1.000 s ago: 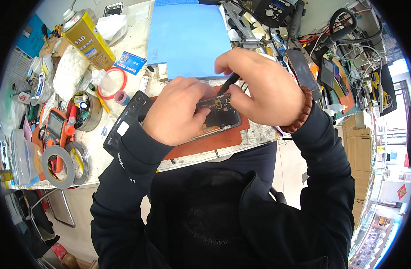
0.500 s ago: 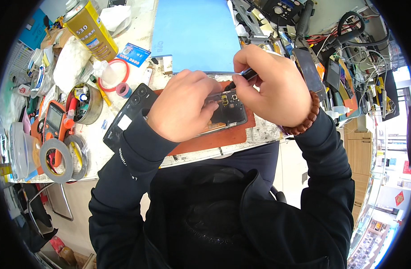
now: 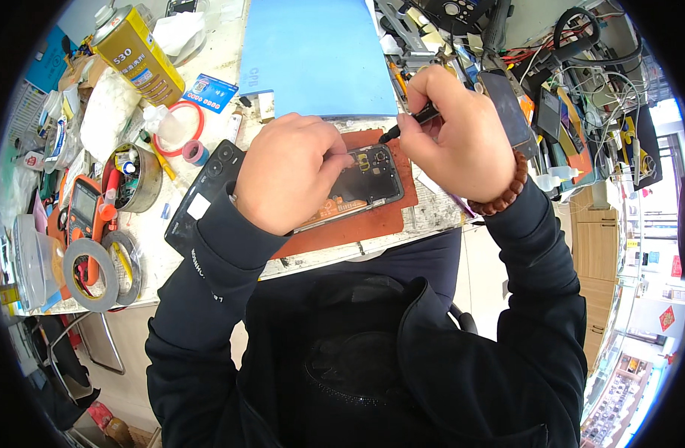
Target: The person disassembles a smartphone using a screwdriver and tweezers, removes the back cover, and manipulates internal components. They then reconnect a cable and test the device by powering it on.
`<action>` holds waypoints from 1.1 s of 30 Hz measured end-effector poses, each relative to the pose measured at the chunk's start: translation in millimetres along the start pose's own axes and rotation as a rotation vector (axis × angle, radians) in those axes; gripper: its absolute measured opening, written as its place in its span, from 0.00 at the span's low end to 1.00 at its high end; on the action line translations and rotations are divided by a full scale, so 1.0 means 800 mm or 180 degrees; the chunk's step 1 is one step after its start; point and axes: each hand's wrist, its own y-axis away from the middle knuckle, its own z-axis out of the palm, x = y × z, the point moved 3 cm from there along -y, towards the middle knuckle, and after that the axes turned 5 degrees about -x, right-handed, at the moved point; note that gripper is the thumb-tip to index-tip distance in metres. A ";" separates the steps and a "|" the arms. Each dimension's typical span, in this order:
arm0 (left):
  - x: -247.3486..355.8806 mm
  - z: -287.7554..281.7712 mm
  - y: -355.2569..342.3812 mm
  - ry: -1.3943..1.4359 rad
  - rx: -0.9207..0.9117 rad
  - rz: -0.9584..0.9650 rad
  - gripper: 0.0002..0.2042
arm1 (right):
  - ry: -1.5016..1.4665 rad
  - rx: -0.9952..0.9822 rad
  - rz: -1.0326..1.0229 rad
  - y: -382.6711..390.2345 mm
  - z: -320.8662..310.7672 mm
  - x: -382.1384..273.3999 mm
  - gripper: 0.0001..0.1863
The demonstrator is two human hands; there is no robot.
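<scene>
An opened phone with exposed inner parts lies on an orange-red mat. My left hand is closed over the phone's left part, thumb and fingertips resting on it, partly hiding it. My right hand, with a wooden bead bracelet, grips a slim black tool; its tip is just beyond the phone's upper right corner, and I cannot tell if it touches anything. A black back cover with camera rings lies left of my left hand.
Behind sits a blue mat. Left are a spray can, a red ring, a tin of small items, an orange multimeter and tape rolls. Tangled cables, phones and tools crowd the right.
My right hand and the tool have moved right, from over the phone to past its upper corner. The view has shifted slightly; my left hand stays on the phone.
</scene>
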 end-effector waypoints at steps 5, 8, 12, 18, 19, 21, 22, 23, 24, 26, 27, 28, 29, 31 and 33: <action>0.001 0.000 -0.001 -0.0122 -0.0044 0.0053 0.03 | -0.0183 0.0081 -0.0056 0.005 0.008 0.005 0.12; -0.001 0.001 -0.001 -0.0143 -0.0048 0.0100 0.03 | -0.0112 0.0086 -0.0187 0.002 0.007 0.006 0.12; -0.002 0.003 0.000 -0.0158 -0.0005 0.0150 0.03 | -0.0066 -0.0032 -0.0837 -0.005 0.004 0.003 0.13; -0.014 -0.001 -0.029 -0.0736 0.0249 -0.0006 0.07 | 0.0134 -0.0536 0.0032 -0.005 0.000 0.005 0.11; -0.020 -0.002 -0.037 -0.0966 0.0249 -0.0061 0.08 | 0.0242 -0.0560 0.0088 -0.005 -0.001 0.004 0.12; -0.034 -0.007 -0.053 -0.1439 0.0401 -0.0052 0.09 | 0.0217 -0.0696 0.0111 -0.008 -0.002 0.002 0.14; -0.044 -0.008 -0.060 -0.1706 0.0296 -0.0199 0.07 | 0.0230 -0.0388 -0.0379 -0.009 -0.004 -0.004 0.16; -0.053 -0.008 -0.064 -0.1749 0.0274 -0.0233 0.08 | 0.0161 -0.0442 -0.0364 -0.010 -0.005 -0.004 0.18; -0.059 -0.005 -0.068 -0.1775 0.0291 -0.0249 0.08 | 0.0292 -0.0312 -0.0429 -0.010 -0.004 -0.005 0.17; -0.070 0.000 -0.071 -0.1690 0.0201 -0.0325 0.11 | 0.0532 -0.0301 -0.0341 -0.009 -0.004 -0.001 0.15; -0.072 -0.001 -0.070 -0.1658 0.0291 -0.0297 0.12 | 0.0615 -0.0416 -0.0205 -0.008 -0.003 0.002 0.15; -0.073 -0.002 -0.069 -0.1577 0.0311 -0.0293 0.13 | 0.0696 -0.0468 -0.0031 -0.007 -0.001 0.005 0.15; -0.072 -0.004 -0.066 -0.1471 0.0301 -0.0333 0.13 | 0.0610 -0.0260 -0.0301 -0.006 -0.002 0.003 0.15; -0.063 -0.014 -0.059 -0.1320 0.0417 -0.0236 0.14 | 0.0465 0.0237 -0.0795 -0.004 -0.005 -0.001 0.13; -0.048 -0.019 -0.051 -0.1070 0.0336 -0.0157 0.13 | 0.0536 0.0140 -0.0754 -0.005 -0.005 0.002 0.15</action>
